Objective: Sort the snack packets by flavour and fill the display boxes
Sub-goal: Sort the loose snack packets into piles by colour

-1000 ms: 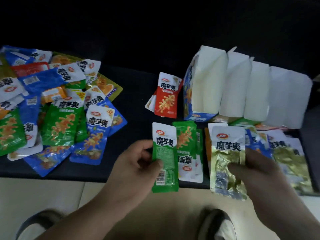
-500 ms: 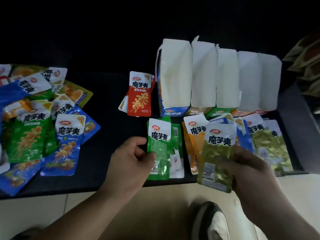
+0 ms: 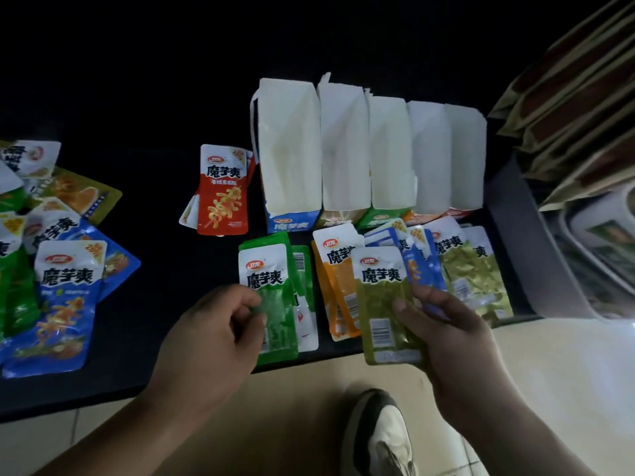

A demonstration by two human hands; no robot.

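Well to the left of the left hand lies a loose heap of unsorted packets (image 3: 41, 235) on the dark table (image 3: 154, 242); its nearest piece is a blue packet (image 3: 67, 304), face up, well apart from the hand. The left hand (image 3: 213, 334) has its fingers curled, and thumb and fingertips pinch the left edge of a green packet (image 3: 275, 304); that packet lies over a small stack of other green ones and overhangs the table's near edge (whether it rests on the stack or is lifted off it, I cannot tell). Beyond the left hand, farther back on the table, a red packet (image 3: 223, 194) lies on top of another.

Beyond and between both hands stands a row of five display boxes (image 3: 343, 149), touching side by side, white inside; the leftmost has a blue front.

Just left of the right hand's thumb lie orange packets (image 3: 331, 290). The right hand (image 3: 446, 334) grips an olive-green packet (image 3: 385, 304), thumb on its face and fingers behind, holding it upright over the table's near edge, partly covering the orange ones. Beyond this hand's fingers lie blue packets (image 3: 415, 259); to their right, a stack of olive-green packets (image 3: 470, 273).

Below, between the forearms, a shoe (image 3: 381, 438) rests on the pale floor.
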